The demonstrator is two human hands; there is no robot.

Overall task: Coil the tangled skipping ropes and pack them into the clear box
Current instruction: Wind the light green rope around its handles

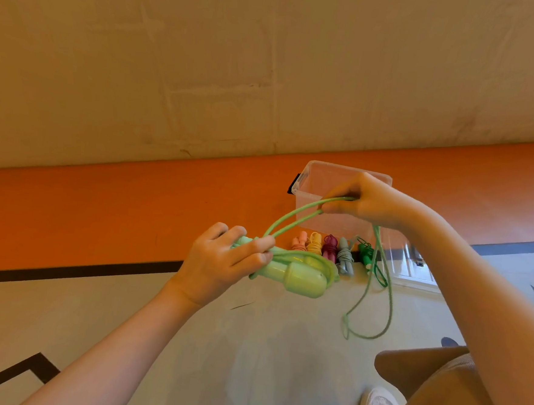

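Rope (292, 223) strung btwn hands, left hand (223, 259) gripping handles (301, 277), right hand (364, 199) pinching cord.

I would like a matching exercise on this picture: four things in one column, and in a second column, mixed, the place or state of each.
Things:
1. left hand
2. right hand
3. clear box
4. coiled ropes

Places or states:
a. lie in a row on the floor in front of the box
b. grips the light green handles and the wound cord
c. stands open by the orange strip
d. pulls a loop of green cord up and away

Pairs: 1-b, 2-d, 3-c, 4-a
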